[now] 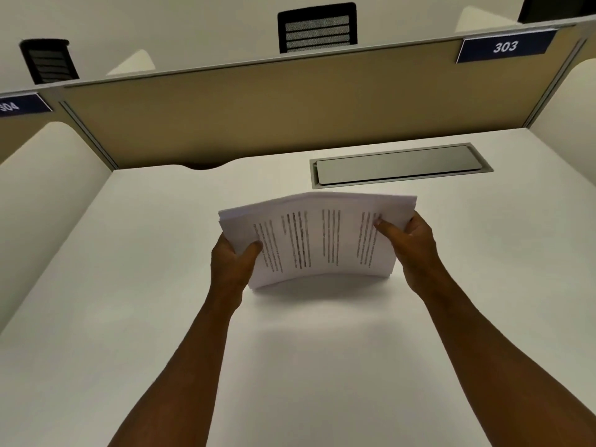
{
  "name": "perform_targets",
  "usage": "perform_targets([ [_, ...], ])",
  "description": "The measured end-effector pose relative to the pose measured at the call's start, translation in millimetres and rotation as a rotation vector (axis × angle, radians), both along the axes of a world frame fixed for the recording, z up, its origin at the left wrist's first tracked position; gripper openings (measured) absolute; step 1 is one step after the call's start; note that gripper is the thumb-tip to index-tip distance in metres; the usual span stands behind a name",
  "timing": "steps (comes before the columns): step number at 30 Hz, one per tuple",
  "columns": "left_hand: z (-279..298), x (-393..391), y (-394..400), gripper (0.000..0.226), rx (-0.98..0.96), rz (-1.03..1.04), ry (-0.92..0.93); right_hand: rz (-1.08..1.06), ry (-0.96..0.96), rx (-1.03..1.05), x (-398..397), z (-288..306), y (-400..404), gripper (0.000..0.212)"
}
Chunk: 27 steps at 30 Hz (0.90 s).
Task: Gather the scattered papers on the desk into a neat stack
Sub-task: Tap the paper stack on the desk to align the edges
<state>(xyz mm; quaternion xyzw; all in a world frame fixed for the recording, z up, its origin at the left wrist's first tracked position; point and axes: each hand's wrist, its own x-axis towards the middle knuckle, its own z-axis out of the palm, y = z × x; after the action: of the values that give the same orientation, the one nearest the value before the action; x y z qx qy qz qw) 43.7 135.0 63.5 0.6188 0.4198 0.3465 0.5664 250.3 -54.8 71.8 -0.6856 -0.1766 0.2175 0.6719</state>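
Note:
A stack of white printed papers (317, 238) is held between both hands over the middle of the white desk (129, 285). The sheets bow upward in the middle, and their near edge rests on or just above the desk surface. My left hand (233, 261) grips the stack's left end, thumb on top. My right hand (408, 240) grips the right end, thumb pressed on the printed face. The sheets' far edges are slightly fanned and uneven. No loose sheets lie elsewhere on the desk.
A grey metal cable hatch (398, 166) is set into the desk behind the papers. A tan partition (258, 114) closes the back, with a "303" label (504, 46). White side panels flank the desk. Black chair backs (317, 27) show beyond the partition.

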Motion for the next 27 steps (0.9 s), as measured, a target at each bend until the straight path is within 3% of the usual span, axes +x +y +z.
perform_targets([
  [3, 1.4, -0.5, 1.0, 0.044, 0.009, -0.006, -0.013, 0.010, 0.026, 0.005, -0.4, -0.2, 0.5, 0.029],
  [6, 13.6, 1.9, -1.5, 0.036, 0.031, 0.012, -0.085, -0.017, 0.018, 0.000, -4.1, 6.4, 2.4, 0.058],
  [8, 23.5, 5.3, -1.6, 0.033, 0.021, 0.038, -0.120, -0.043, 0.014, 0.002, -5.8, 12.3, 5.6, 0.065],
  [20, 38.3, 17.1, 1.1, 0.029, -0.030, 0.215, -0.065, -0.208, 0.013, -0.024, -9.4, 26.5, 18.5, 0.032],
  [27, 34.5, 13.6, 0.8, 0.033, 0.000, 0.214, -0.092, -0.212, 0.027, 0.011, -13.3, 27.5, 18.5, 0.034],
])
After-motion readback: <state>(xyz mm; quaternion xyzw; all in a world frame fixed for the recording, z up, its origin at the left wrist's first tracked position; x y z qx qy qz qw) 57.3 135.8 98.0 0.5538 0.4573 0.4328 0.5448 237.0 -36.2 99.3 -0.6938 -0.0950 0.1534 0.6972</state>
